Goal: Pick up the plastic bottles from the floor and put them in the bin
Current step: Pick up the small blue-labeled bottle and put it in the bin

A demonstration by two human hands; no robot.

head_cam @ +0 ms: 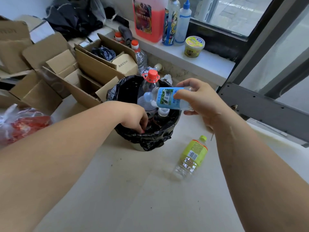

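Over the bin (117, 95) our right hand (199, 100) grips the blue-labelled bottle (168, 97) around its middle — seemingly empty, light and easily crushed. Our left hand (133, 117) reaches inside, fingers curled among the bottles; whether it grips one we cannot tell. One yellow-labelled bottle (192, 156) lies on the floor (133, 190) just beside the bin — best taken mid-body.

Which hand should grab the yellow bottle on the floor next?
Probably the right hand, once it drops its blue-label bottle into the bin. The yellow bottle lies on its side; the left hand is inside the bin.
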